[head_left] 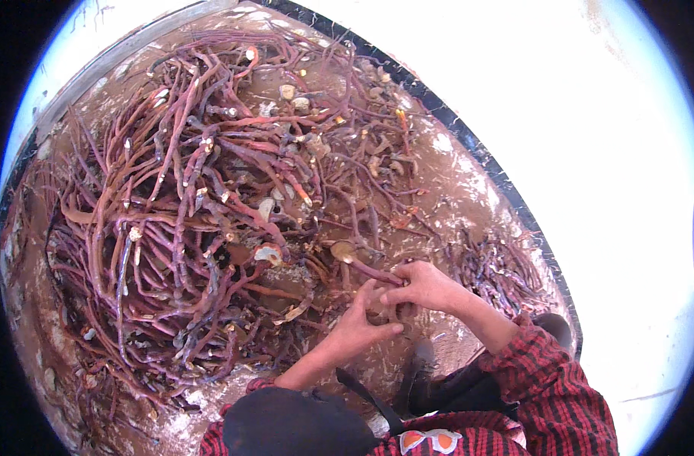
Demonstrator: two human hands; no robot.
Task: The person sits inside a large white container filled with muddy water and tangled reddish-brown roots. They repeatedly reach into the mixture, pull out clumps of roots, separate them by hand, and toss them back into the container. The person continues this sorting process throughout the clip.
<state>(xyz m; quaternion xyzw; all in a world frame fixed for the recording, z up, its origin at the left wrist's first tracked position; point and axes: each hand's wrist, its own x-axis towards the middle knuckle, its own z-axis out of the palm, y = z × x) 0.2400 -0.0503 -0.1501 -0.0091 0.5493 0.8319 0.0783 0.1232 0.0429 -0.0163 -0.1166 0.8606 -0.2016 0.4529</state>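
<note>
My right hand (423,287) pinches one end of a short reddish root (373,272). Its far end bears a broad, yellow-brown flat piece (344,251), pointing up and left toward the heap. Just below it, my left hand (360,328) is open, with the thumb stretched out to the right and the fingers reaching up beside the root; whether they touch it I cannot tell. A large tangled heap of long red-purple roots (183,205) lies to the left, several with pale cut ends.
A smaller pile of thin dark roots (499,266) sits right of my hands. Loose bits lie on the soil-stained sheet (469,186). A dark raised edge (480,144) bounds it on the right, and a grey beam (123,53) at the far left. A dark shoe (552,328) shows near my right sleeve.
</note>
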